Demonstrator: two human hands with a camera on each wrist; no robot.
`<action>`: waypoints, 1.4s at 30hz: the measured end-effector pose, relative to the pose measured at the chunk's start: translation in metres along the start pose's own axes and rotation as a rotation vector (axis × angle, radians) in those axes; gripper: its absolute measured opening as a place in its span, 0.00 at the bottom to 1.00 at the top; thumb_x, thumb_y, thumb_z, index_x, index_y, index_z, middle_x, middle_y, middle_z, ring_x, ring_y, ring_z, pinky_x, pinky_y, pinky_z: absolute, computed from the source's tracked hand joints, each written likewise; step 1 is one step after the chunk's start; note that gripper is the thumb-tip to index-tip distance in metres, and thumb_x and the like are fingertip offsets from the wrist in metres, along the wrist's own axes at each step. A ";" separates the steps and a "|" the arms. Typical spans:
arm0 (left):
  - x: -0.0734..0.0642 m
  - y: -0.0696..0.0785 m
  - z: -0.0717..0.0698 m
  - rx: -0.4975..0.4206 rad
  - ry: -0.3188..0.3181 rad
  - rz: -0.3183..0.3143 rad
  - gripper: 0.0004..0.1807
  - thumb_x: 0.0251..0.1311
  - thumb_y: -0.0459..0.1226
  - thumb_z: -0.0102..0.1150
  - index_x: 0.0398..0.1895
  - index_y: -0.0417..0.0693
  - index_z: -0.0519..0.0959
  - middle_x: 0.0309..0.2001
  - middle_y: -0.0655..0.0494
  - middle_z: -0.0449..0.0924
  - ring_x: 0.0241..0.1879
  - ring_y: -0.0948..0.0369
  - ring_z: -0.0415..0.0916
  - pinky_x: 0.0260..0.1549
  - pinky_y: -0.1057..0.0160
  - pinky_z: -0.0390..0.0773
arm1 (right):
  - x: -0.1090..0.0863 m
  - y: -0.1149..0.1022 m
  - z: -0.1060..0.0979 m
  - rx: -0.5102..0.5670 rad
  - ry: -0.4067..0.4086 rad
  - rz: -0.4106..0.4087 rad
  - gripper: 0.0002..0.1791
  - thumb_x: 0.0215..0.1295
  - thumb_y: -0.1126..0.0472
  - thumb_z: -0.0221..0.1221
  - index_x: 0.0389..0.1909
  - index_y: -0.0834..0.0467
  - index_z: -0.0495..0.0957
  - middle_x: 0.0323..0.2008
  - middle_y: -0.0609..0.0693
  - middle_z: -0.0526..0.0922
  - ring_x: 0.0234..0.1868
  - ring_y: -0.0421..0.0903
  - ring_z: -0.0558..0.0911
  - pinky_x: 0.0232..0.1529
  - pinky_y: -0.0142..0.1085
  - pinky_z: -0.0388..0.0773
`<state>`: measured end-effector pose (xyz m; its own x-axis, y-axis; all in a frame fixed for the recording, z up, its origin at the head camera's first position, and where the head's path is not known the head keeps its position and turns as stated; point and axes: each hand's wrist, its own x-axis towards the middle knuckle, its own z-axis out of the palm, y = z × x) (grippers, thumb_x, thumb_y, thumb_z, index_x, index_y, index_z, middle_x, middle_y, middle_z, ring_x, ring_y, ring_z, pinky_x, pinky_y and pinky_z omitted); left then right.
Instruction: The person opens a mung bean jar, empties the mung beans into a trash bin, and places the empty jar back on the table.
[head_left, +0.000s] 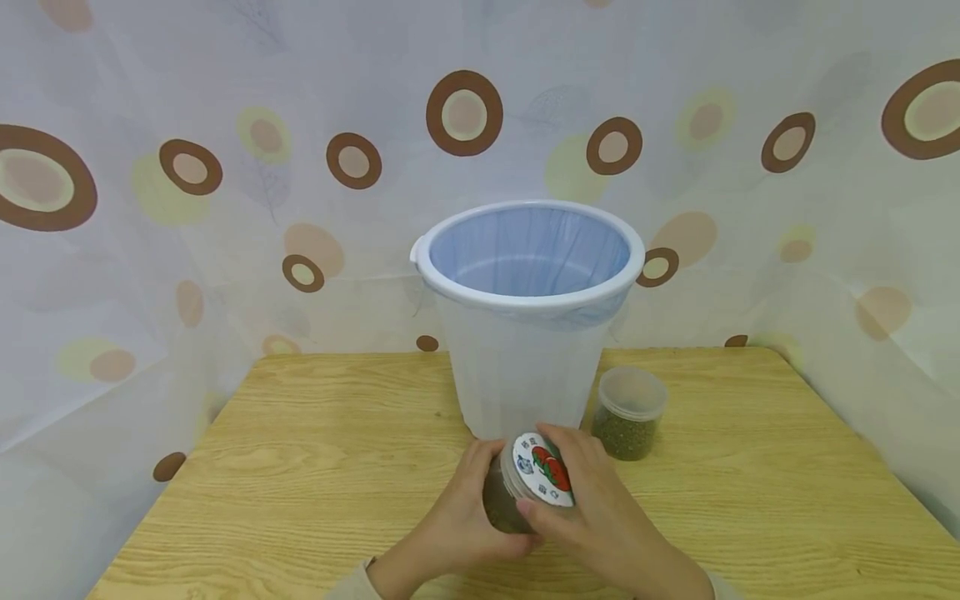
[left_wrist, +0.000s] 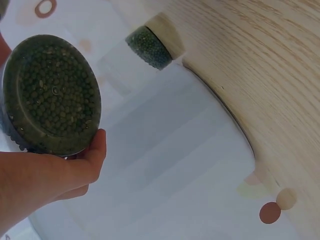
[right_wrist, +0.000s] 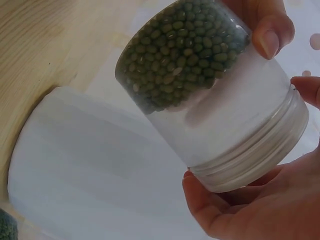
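A clear jar of green mung beans [right_wrist: 185, 55], tilted, is held between both hands just in front of the bin. The left hand [head_left: 461, 525] grips its body from the left side. The right hand [head_left: 603, 508] holds the rim of the lid [head_left: 542, 471], which bears a white label with a red fruit picture. In the right wrist view the lid [right_wrist: 260, 152] sits on the jar's mouth, fingers on either side. The left wrist view shows the jar's round base [left_wrist: 55, 95] with beans behind it.
A tall white bin [head_left: 517, 367] lined with a bluish bag stands at the back middle of the wooden table [head_left: 322, 442]. Right of the bin stands a second jar [head_left: 628, 417], partly filled with beans. Patterned sheeting [head_left: 360, 83] surrounds the table at the back and sides.
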<state>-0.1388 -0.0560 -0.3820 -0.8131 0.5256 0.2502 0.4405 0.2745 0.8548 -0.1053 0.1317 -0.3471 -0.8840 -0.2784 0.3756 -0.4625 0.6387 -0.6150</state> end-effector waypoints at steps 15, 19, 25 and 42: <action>-0.001 0.003 0.003 0.008 0.126 0.048 0.46 0.39 0.40 0.77 0.62 0.51 0.61 0.55 0.57 0.63 0.52 0.58 0.64 0.48 0.61 0.73 | 0.001 0.001 0.003 0.007 0.026 -0.036 0.38 0.61 0.45 0.62 0.68 0.52 0.58 0.64 0.48 0.64 0.59 0.42 0.65 0.50 0.44 0.75; 0.000 0.005 0.010 0.164 0.264 0.119 0.47 0.34 0.41 0.78 0.60 0.46 0.62 0.53 0.59 0.63 0.52 0.61 0.63 0.47 0.59 0.73 | 0.002 -0.005 0.004 -0.005 0.076 0.035 0.37 0.64 0.46 0.60 0.67 0.59 0.59 0.60 0.52 0.67 0.55 0.46 0.68 0.47 0.44 0.75; 0.003 0.002 0.018 0.424 0.454 0.224 0.49 0.26 0.44 0.82 0.56 0.42 0.65 0.49 0.54 0.66 0.50 0.61 0.63 0.46 0.60 0.73 | 0.002 -0.012 0.001 0.014 0.064 0.173 0.42 0.64 0.41 0.58 0.68 0.64 0.58 0.63 0.58 0.66 0.59 0.53 0.68 0.50 0.50 0.75; 0.002 -0.002 0.025 0.663 0.508 0.297 0.51 0.23 0.48 0.83 0.55 0.39 0.67 0.48 0.51 0.67 0.48 0.57 0.65 0.46 0.58 0.73 | 0.007 -0.015 0.000 -0.088 0.004 0.244 0.43 0.62 0.36 0.57 0.64 0.67 0.64 0.54 0.57 0.72 0.49 0.49 0.71 0.43 0.39 0.76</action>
<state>-0.1323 -0.0354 -0.3947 -0.6317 0.2716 0.7261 0.6618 0.6767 0.3227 -0.1046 0.1199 -0.3347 -0.9684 -0.1053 0.2262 -0.2273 0.7467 -0.6251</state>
